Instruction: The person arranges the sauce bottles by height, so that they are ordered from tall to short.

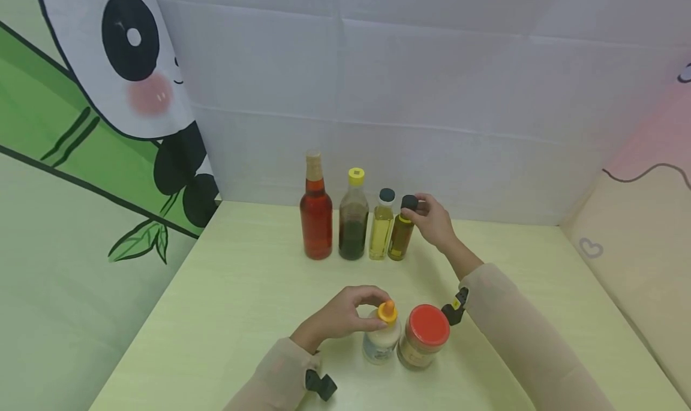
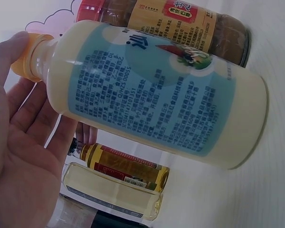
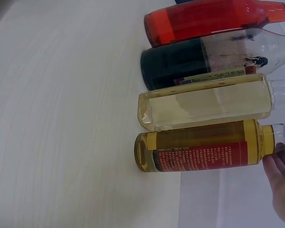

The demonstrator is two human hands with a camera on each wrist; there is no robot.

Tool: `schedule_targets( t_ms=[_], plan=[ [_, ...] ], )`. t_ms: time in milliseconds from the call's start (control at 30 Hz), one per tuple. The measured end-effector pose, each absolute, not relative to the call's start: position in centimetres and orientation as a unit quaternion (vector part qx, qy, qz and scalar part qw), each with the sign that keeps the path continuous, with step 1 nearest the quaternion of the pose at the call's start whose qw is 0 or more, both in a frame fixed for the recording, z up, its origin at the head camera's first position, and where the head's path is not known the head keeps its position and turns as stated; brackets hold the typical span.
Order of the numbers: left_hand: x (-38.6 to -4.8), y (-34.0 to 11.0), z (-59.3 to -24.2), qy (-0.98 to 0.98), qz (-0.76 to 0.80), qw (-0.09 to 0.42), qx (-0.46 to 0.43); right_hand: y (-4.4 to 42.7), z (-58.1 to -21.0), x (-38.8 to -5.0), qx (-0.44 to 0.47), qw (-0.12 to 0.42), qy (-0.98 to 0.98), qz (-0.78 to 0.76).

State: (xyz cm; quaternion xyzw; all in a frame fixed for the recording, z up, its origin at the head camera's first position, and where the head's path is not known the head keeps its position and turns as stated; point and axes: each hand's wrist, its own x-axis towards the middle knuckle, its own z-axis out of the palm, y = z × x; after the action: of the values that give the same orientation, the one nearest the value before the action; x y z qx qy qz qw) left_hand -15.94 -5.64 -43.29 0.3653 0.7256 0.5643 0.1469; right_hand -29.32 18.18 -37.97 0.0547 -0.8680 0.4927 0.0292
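With thumb and fingers my left hand (image 1: 345, 315) pinches the orange cap of a cream-coloured squeeze bottle (image 1: 380, 342), which stands upright on the table. Its blue label (image 2: 147, 92) faces the left wrist view. Farther back, my right hand (image 1: 434, 222) grips the black cap of a small amber oil bottle (image 1: 400, 237) at the right end of a row. That bottle's red label (image 3: 199, 156) shows in the right wrist view. Close beside the squeeze bottle stands a brown-filled jar (image 1: 415, 352) with a red lid (image 1: 429, 325).
Left of the amber bottle stand a pale yellow oil bottle (image 1: 381, 231), a dark sauce bottle (image 1: 353, 225) with a yellow cap, and a tall red bottle (image 1: 316, 225). A white cloth wall (image 1: 378, 75) rises behind the table (image 1: 216, 303); printed cloths hang at both sides.
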Motion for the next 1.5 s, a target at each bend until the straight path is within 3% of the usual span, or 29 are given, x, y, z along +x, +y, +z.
schedule_targets(
  t_ms=[800, 1500],
  plan=[
    [-16.0, -5.5, -43.5, 0.724, 0.563, 0.138, 0.374, 18.4, -37.5, -29.0, 0.058, 0.014, -0.868, 0.493],
    [-15.8, -5.5, -43.5, 0.729, 0.557, 0.139, 0.373, 20.4, -36.7, -26.3, 0.07, 0.011, -0.866, 0.494]
  ],
)
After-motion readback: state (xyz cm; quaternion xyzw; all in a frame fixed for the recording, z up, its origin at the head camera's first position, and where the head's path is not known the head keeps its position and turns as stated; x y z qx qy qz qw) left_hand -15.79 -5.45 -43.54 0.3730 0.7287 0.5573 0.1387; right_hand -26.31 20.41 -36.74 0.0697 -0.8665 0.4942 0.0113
